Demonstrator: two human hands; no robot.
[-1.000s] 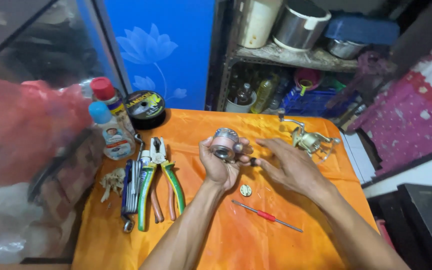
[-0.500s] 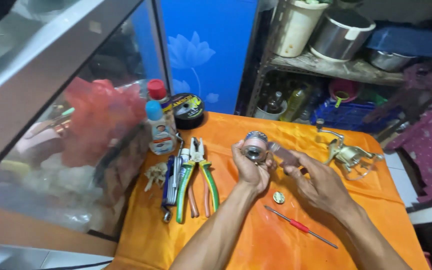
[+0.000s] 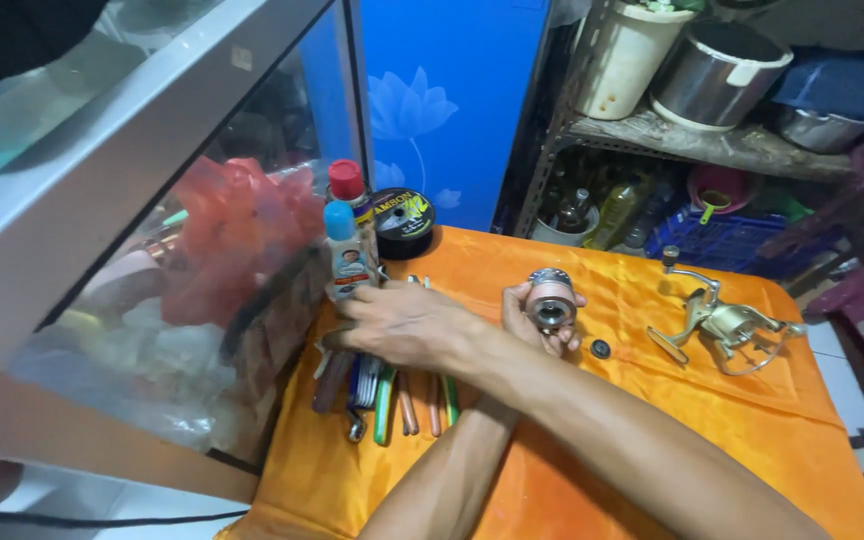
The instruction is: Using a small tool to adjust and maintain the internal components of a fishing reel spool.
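My left hand holds a round metal fishing-reel spool upright over the orange cloth-covered table. My right arm crosses over the left, and my right hand lies palm down on a row of pliers and hand tools with green and red handles. Its fingertips are by the two small bottles. Whether its fingers grip a tool is hidden. A small dark round part lies just right of the spool. The golden reel body with its handle rests at the table's right side.
A black spool of fishing line stands behind the bottles. A glass cabinet with a red plastic bag inside borders the table's left. A metal shelf with pots, bottles and a blue basket stands behind.
My right hand left the spool and crossed over my left arm onto the tools at the left. The left hand keeps the spool. The camera view shifted left.
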